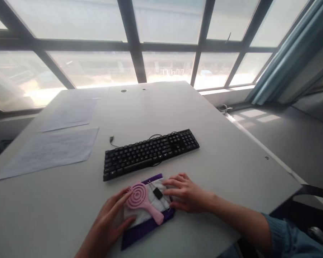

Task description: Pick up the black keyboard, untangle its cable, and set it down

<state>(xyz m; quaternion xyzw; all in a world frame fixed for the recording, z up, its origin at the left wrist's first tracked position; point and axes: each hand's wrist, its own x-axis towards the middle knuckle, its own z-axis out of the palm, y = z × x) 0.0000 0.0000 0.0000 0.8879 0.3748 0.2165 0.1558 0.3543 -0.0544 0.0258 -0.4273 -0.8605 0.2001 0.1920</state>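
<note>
A pink hairbrush (138,196) with a spiral head lies on a white, cloth-like packet (157,205). Beside it is a black binder clip (157,193), its wire arms spread apart. Under these is a flat purple item (144,230), showing along the upper and lower edges; its kind is unclear. My left hand (111,216) is at the left edge, fingers stretched out, fingertips by the brush head and thumb on the white packet. My right hand (187,193) rests at the right edge with its fingers apart, close to the binder clip. Neither hand grips anything.
A black keyboard (150,152) lies just beyond the hands, its cable ending in a USB plug (111,139). Printed sheets (54,150) lie on the left of the white table (218,157). Windows stand behind, and a blue curtain (288,61) hangs at right.
</note>
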